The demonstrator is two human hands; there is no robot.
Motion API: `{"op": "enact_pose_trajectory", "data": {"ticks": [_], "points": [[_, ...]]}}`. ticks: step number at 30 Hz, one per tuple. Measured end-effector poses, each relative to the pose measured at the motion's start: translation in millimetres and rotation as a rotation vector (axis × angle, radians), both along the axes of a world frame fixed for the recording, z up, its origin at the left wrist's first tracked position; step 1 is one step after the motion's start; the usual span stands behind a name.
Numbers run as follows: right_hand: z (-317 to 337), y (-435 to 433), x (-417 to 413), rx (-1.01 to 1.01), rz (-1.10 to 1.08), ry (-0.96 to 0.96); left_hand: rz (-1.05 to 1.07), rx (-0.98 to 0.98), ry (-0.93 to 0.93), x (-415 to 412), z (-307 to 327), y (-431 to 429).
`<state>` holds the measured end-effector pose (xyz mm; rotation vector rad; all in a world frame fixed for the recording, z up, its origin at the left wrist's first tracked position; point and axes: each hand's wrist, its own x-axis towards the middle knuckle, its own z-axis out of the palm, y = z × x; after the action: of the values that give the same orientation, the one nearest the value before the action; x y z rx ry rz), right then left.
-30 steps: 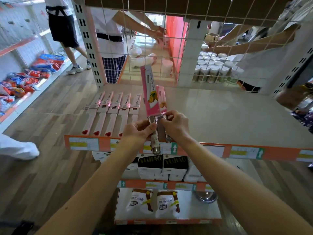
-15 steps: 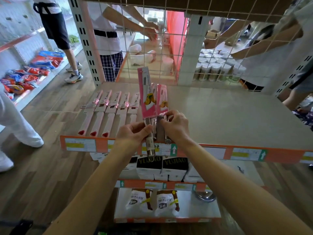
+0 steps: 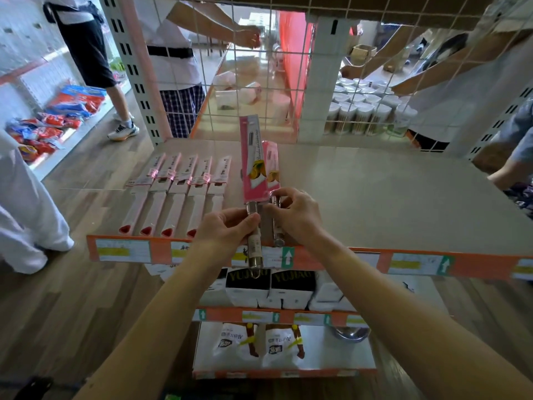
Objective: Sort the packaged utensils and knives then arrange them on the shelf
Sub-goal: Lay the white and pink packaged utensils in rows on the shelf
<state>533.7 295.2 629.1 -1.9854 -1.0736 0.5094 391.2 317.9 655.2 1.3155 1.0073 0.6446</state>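
Note:
Two knives in pink card sleeves stand upright over the front of the grey shelf (image 3: 375, 203). My left hand (image 3: 227, 229) grips the steel handle of the taller pink-sleeved knife (image 3: 251, 157). My right hand (image 3: 297, 215) pinches the handle of the shorter pink-sleeved knife (image 3: 272, 166) just beside it. The two handles almost touch. A row of several white-sleeved knives (image 3: 178, 192) with red tips lies flat on the shelf's left part, close to my left hand.
A wire mesh panel (image 3: 288, 82) closes the shelf's back. Behind it stand people and stacks of white cups (image 3: 363, 111). The orange price rail (image 3: 403, 264) runs along the front edge. Boxes (image 3: 291, 290) and bags fill the lower shelves. A person in white stands at left.
Both knives have stayed upright in my hands and drawn slightly closer together. My right hand's fingers have shifted up on the shorter knife's handle. The people behind have moved.

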Motion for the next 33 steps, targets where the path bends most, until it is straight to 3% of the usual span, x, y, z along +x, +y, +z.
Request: {"op": "enact_pose_trajectory", "data": {"ticks": [10,17,26,33], "points": [[21.4,-47.3,59.4,-0.032,-0.018,-0.061,-0.108,0.078,0.034,36.2,9.3,-4.1],[17.4,-58.6,77.7,0.003,-0.006,0.045,-0.131,0.141,0.011,64.3,8.4,-9.8],[30.4,-36.7,79.1,0.14,0.026,0.337,0.16,0.294,0.013,82.1,0.8,-19.0],[49.6,-14.0,69.6,0.253,0.05,0.55,0.282,0.553,0.153,90.7,-0.9,-27.6]]}}
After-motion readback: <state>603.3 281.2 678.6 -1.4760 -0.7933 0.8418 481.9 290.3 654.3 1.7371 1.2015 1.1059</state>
